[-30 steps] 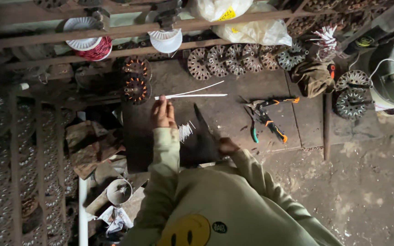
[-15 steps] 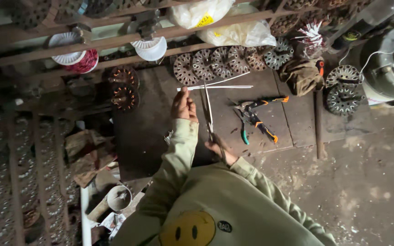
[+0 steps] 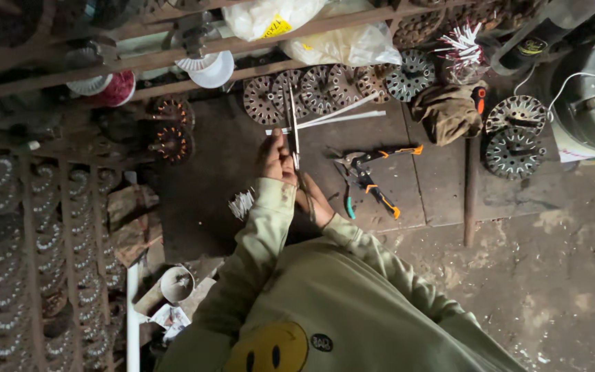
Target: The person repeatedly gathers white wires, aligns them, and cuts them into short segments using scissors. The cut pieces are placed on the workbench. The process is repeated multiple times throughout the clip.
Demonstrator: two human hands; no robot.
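My left hand (image 3: 277, 155) is closed on thin white strips (image 3: 293, 117) that stand up towards the far side of the dark board (image 3: 208, 179). My right hand (image 3: 316, 204) sits just behind and below it, gripping the lower end of the same strips. More white strips (image 3: 342, 114) lie flat on the board just beyond the hands. Both green sleeves reach up from the bottom of the view.
Orange-handled pliers (image 3: 374, 189) lie right of the hands. A row of round metal discs (image 3: 325, 86) lines the back, with two copper-wound ones (image 3: 170, 131) at left. A brown cloth (image 3: 449, 110), a metal rod (image 3: 470, 186) and a cup (image 3: 177, 282) are nearby.
The strips in my left hand have turned from lying crosswise to pointing away from me. My right hand came up to their lower end.
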